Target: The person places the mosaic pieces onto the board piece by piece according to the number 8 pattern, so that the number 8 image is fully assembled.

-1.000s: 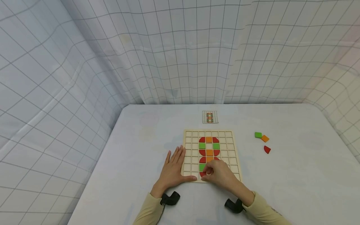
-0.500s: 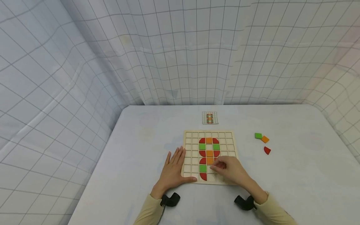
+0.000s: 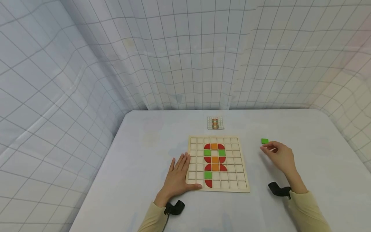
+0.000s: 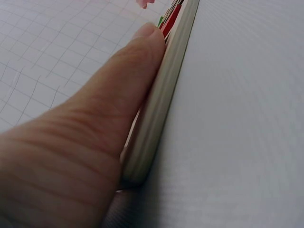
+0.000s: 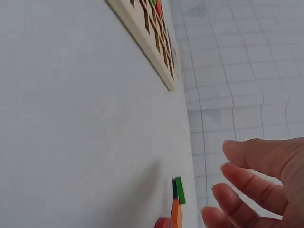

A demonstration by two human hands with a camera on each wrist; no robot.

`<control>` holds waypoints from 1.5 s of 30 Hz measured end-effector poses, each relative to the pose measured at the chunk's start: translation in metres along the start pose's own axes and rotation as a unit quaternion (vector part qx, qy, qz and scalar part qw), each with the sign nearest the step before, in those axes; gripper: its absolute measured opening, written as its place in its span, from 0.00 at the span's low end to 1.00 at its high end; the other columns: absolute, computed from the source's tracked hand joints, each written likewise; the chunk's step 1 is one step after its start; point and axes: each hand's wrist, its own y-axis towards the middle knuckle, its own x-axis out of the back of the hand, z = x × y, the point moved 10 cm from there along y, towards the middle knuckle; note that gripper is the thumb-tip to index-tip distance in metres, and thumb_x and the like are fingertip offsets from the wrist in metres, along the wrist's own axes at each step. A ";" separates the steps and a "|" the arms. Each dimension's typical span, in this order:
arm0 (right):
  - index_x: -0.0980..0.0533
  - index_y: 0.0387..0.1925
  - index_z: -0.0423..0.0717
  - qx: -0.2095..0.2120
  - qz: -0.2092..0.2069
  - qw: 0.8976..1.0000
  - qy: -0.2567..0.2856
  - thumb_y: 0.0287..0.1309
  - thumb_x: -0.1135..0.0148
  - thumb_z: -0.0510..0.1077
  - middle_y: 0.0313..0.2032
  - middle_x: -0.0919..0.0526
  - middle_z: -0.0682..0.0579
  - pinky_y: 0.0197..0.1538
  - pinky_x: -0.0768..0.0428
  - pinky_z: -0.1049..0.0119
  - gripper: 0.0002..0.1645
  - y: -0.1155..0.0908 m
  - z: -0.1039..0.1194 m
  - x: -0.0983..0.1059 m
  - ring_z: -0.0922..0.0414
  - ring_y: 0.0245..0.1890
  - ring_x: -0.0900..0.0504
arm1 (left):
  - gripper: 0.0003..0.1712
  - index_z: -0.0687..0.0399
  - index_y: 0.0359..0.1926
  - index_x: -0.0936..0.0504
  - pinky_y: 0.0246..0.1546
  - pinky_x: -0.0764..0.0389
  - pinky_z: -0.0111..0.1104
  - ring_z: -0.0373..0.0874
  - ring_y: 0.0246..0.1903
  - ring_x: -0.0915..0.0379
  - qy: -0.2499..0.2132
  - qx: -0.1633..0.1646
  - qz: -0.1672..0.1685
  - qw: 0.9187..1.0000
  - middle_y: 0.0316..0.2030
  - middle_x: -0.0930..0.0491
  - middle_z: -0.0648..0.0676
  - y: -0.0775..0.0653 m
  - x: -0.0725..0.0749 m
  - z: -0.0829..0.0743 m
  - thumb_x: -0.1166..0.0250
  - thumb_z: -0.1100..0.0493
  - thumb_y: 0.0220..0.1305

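Note:
My left hand point(image 3: 175, 180) lies with fingers spread at the left side of a wooden grid board point(image 3: 233, 176), its thumb along the front edge. In the left wrist view the thumb point(image 4: 111, 83) rests on the board's rim. Red, orange and green pieces form a figure on the board. My right hand point(image 3: 281, 158) hovers right of the board, over loose pieces, fingers loosely bent and holding nothing. The right wrist view shows a green tile point(image 5: 180, 190), an orange tile point(image 5: 176, 214) and a red piece point(image 5: 163, 223) below the fingers; the head view shows only the green one.
A small pattern card point(image 3: 215, 123) with a similar coloured figure lies behind the board. The white table point(image 3: 150, 141) is bordered at the back and left by a white grid-lined curtain point(image 3: 185, 64). Black wrist cameras point(image 3: 175, 207) sit on both wrists.
My right hand has left the board's lower part and moved right to the loose pieces, now covering the orange and red ones in the head view. The left hand stays in place.

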 end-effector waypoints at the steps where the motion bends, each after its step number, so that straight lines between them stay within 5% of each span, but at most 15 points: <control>1: 0.20 0.39 0.34 -0.012 0.001 1.000 -0.007 0.57 0.34 0.47 0.33 0.18 0.42 0.23 0.28 0.65 0.18 0.002 -0.006 0.003 0.47 0.30 0.21 | 0.68 0.60 0.74 0.56 0.68 0.67 0.48 0.47 0.72 0.68 0.000 0.001 0.000 1.000 0.73 0.58 0.56 0.000 0.000 0.000 0.42 0.22 0.47; 7: 0.32 0.55 0.27 -0.091 0.051 0.993 -0.047 0.58 0.37 0.49 0.48 0.33 0.26 0.31 0.25 0.49 0.34 0.008 -0.034 0.002 0.33 0.45 0.32 | 0.68 0.61 0.74 0.55 0.68 0.66 0.48 0.48 0.72 0.67 -0.001 0.001 -0.004 1.000 0.73 0.57 0.56 -0.001 0.000 0.000 0.40 0.22 0.46; 12: 0.34 0.55 0.26 -0.110 0.092 0.987 -0.076 0.59 0.39 0.51 0.51 0.41 0.19 0.37 0.28 0.36 0.35 0.011 -0.046 -0.007 0.26 0.51 0.40 | 0.68 0.61 0.74 0.55 0.67 0.65 0.49 0.48 0.72 0.66 0.003 -0.002 -0.006 1.000 0.73 0.57 0.57 -0.001 0.001 0.000 0.40 0.23 0.46; 27: 0.24 0.36 0.25 -0.041 0.035 0.996 -0.069 0.52 0.34 0.39 0.32 0.26 0.32 0.32 0.32 0.51 0.18 0.004 -0.029 -0.005 0.37 0.33 0.29 | 0.68 0.61 0.74 0.55 0.68 0.66 0.48 0.48 0.72 0.66 -0.002 -0.005 -0.010 1.000 0.73 0.57 0.56 -0.001 0.001 -0.001 0.41 0.22 0.46; 37: 0.25 0.38 0.34 -0.070 0.046 0.996 -0.024 0.50 0.31 0.37 0.32 0.20 0.36 0.27 0.30 0.61 0.15 -0.002 -0.031 -0.008 0.44 0.30 0.23 | 0.68 0.60 0.74 0.55 0.68 0.67 0.48 0.47 0.72 0.67 -0.003 0.001 -0.004 1.000 0.73 0.57 0.56 -0.001 0.000 0.000 0.40 0.23 0.46; 45: 0.20 0.33 0.37 0.014 -0.015 1.000 -0.006 0.48 0.28 0.36 0.28 0.17 0.43 0.27 0.27 0.61 0.10 -0.005 0.002 -0.008 0.45 0.30 0.20 | 0.68 0.60 0.74 0.56 0.68 0.68 0.47 0.47 0.72 0.67 -0.002 -0.005 -0.005 1.000 0.73 0.58 0.56 0.000 0.000 0.000 0.44 0.20 0.47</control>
